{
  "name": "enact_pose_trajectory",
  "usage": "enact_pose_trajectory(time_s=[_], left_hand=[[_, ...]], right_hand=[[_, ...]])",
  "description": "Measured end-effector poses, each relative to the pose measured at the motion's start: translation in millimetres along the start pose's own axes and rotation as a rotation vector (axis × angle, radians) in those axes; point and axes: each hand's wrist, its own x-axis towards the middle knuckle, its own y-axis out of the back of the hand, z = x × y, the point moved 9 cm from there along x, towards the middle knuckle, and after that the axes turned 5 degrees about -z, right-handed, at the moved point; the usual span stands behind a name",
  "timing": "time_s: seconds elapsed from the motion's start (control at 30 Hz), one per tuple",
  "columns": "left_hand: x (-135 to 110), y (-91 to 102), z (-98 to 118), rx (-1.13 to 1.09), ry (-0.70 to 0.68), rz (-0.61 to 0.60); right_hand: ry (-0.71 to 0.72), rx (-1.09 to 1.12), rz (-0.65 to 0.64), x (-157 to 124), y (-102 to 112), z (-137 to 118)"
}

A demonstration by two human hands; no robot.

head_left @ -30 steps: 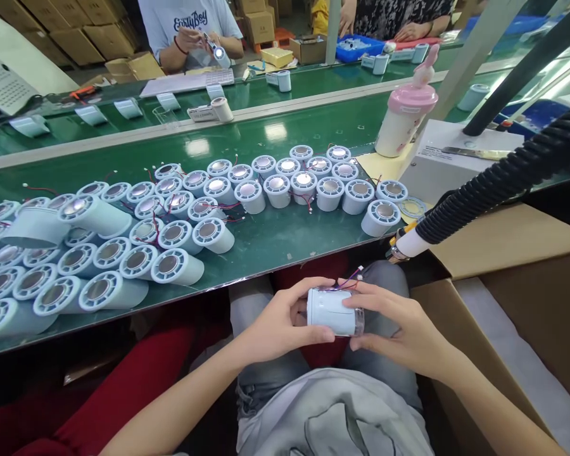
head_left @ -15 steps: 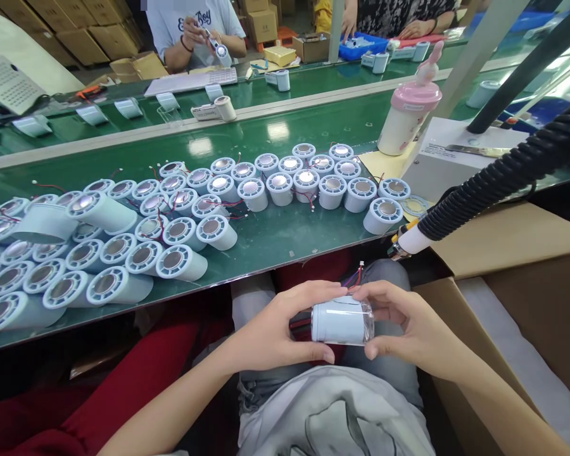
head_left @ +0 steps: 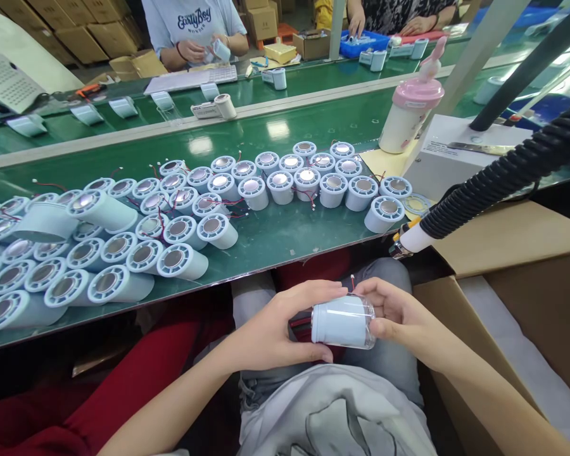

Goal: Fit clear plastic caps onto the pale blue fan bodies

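Above my lap, a light blue cylinder [head_left: 341, 322] lies on its side between my two hands, with a clear plastic sleeve [head_left: 369, 324] round it that sticks out past its right end. My left hand [head_left: 289, 323] grips the cylinder's left end, thumb below and fingers over the top. At the sleeve's right end, my right hand [head_left: 401, 320] pinches with thumb and fingers. A thin red wire with a small white plug [head_left: 352, 278] stands up behind the cylinder. Many similar blue cylinders [head_left: 183, 259] with round metal centres stand on the green bench, some with red wires.
A black corrugated hose [head_left: 498, 171] with a white nozzle reaches in from the right, above an open cardboard box [head_left: 513, 335]. A pink-lidded cup [head_left: 408, 117] stands on the bench [head_left: 285, 244]. Across it, two people work beside a blue tray [head_left: 363, 45].
My right fingers have shifted on the sleeve's right end, and the cylinder tilts slightly more. Less of the wire shows now. The person opposite has lowered the part in their hands.
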Motion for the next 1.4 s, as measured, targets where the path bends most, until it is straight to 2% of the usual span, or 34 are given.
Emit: enact_pose_trajectory(time_s=[0.2, 0.37, 0.57, 0.73, 0.83, 0.87, 0.93, 1.03, 1.1, 1.13, 1.17, 1.2, 1.33, 1.4], left_hand=[[-0.5, 0.3, 0.3, -0.029, -0.010, -0.005], [-0.5, 0.4, 0.9, -0.033, -0.002, -0.004], [-1.1, 1.1, 0.6, -0.039, -0.009, -0.009], [-0.5, 0.9, 0.9, -0.043, -0.015, 0.002], [-0.9, 0.0, 0.6, -0.075, 0.050, 0.019], [-1.5, -0.6, -1.2, -0.110, 0.095, 0.026], [-4.1, -2.1, -6.4, -0.201, 0.200, 0.045], [-8.9, -3.7, -13.3, -0.314, 0.311, 0.081], [-10.3, -4.9, -16.0, -0.348, 0.343, 0.083], [-10.5, -6.2, -17.1, -0.359, 0.356, 0.070], [-10.1, -7.2, -17.4, -0.365, 0.361, 0.052], [-9.1, -8.0, -16.5, -0.361, 0.353, 0.031], [-4.2, -6.6, -7.2, -0.311, 0.272, -0.021], [-4.1, -7.8, -8.1, -0.360, 0.282, -0.029]], right_hand=[[-0.023, 0.083, -0.001, 4.9, -3.4, 4.0], [-0.133, 0.094, 0.016, 6.0, -5.7, 17.1], [-0.270, 0.224, -0.008, 7.4, -16.0, 28.6], [-0.415, 0.315, -0.073, 4.8, -25.8, 38.9], [-0.451, 0.282, -0.116, 2.3, -27.3, 44.8], [-0.417, 0.238, -0.128, 2.7, -25.7, 44.0], [-0.231, 0.071, -0.100, 5.3, -15.3, 32.9], [0.242, -0.412, 0.030, -2.0, -0.5, -7.9], [0.529, -0.747, 0.043, -16.0, -10.0, -30.2], [0.615, -0.847, 0.024, -21.4, -16.1, -34.8], [0.652, -0.882, 0.009, -24.4, -19.2, -36.5], [0.624, -0.847, 0.002, -23.8, -17.9, -35.1], [0.291, -0.306, -0.036, -11.3, -2.9, -11.6], [0.213, -0.145, -0.054, -9.4, -2.3, -4.3]])
